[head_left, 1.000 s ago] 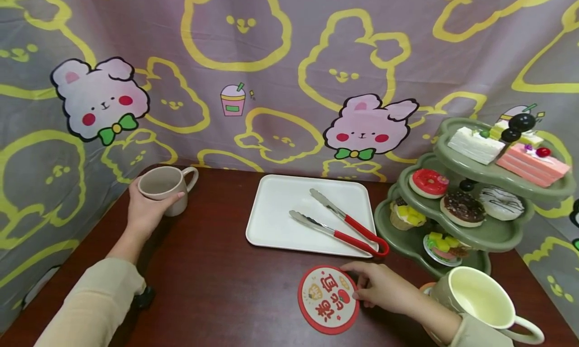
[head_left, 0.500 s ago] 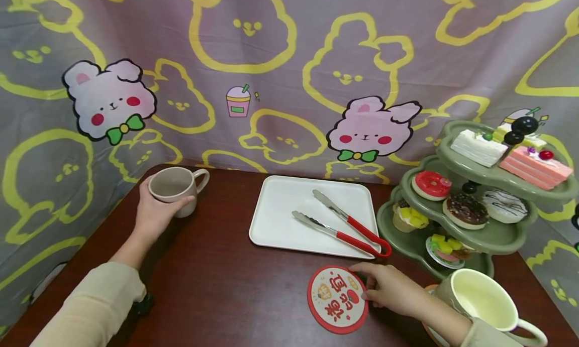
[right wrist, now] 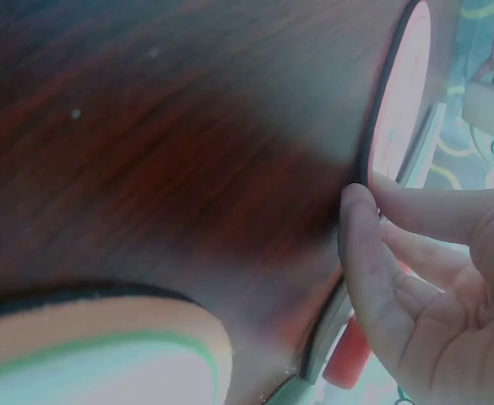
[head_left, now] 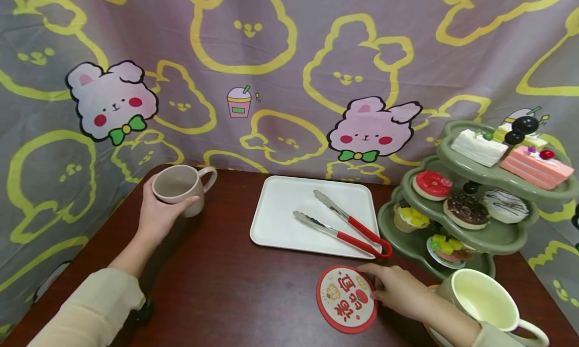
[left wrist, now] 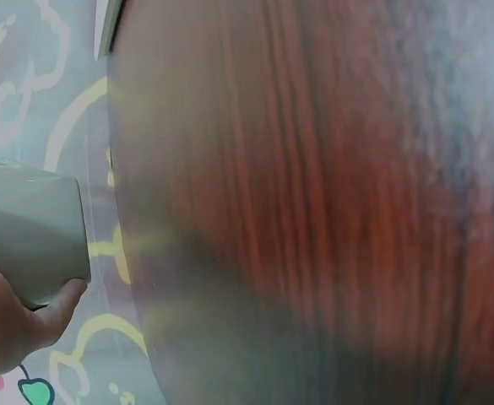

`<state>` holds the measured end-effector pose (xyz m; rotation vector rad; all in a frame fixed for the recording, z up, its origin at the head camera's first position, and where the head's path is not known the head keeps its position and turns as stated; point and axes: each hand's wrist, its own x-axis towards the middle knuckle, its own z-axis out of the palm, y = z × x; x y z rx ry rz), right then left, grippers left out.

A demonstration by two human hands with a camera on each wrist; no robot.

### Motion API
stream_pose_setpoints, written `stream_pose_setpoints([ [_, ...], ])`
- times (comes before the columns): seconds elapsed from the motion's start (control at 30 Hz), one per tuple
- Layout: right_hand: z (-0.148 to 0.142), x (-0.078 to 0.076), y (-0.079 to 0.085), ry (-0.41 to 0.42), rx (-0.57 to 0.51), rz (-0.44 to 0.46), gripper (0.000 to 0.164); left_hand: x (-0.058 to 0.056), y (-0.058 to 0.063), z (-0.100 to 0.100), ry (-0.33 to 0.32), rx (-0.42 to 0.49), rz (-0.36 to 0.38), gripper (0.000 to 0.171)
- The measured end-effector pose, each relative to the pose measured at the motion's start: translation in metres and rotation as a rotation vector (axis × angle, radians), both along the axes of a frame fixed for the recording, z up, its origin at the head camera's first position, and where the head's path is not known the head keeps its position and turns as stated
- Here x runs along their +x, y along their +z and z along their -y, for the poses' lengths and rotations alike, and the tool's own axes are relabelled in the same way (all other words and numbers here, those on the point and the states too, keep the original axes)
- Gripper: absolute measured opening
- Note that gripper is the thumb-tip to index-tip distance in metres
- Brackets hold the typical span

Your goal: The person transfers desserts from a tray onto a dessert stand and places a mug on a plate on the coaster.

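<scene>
My left hand (head_left: 156, 206) grips a beige-grey mug (head_left: 192, 206) at the back left, fingers round its far-left side and thumb across its front. The mug's handle points right. In the left wrist view the mug (left wrist: 27, 224) shows at the left edge with my thumb against it. My right hand (head_left: 398, 289) pinches the right edge of a round coaster (head_left: 346, 299) with a red rim, a pale centre and red characters. In the right wrist view the coaster (right wrist: 403, 93) appears nearly edge-on, with thumb and forefinger at its border.
A white tray (head_left: 280, 211) bears red-handled metal tongs (head_left: 344, 234). At right stands a green three-tier stand (head_left: 502, 234) with toy cakes, doughnuts and a cupcake. A cream mug (head_left: 488, 299) sits on an orange-rimmed coaster (head_left: 433, 288) beside my right forearm. A patterned curtain (head_left: 280, 76) hangs behind.
My right hand has drawn the coaster to the right, towards the cream mug. My left hand has shifted slightly right with the beige-grey mug. The head view has turned slightly left.
</scene>
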<state>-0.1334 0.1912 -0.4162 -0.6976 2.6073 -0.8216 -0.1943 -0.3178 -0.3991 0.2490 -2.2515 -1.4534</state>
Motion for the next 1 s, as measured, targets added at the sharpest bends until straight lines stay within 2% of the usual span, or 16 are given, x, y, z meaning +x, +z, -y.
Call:
stream_pose_setpoints([
  [0.33, -0.003, 0.0, 0.004, -0.036, 0.115, -0.056, 0.047, 0.006, -0.001, -0.013, -0.036, 0.001, -0.016, 0.101],
  [0.77, -0.003, -0.002, 0.006, -0.139, 0.226, -0.035, 0.048, 0.012, 0.004, -0.027, -0.1, 0.006, -0.029, 0.102],
  [1.0, -0.003, 0.0, 0.008, -0.14, 0.249, -0.053, 0.048, 0.016, 0.011, -0.037, -0.148, 0.0, -0.047, 0.099],
])
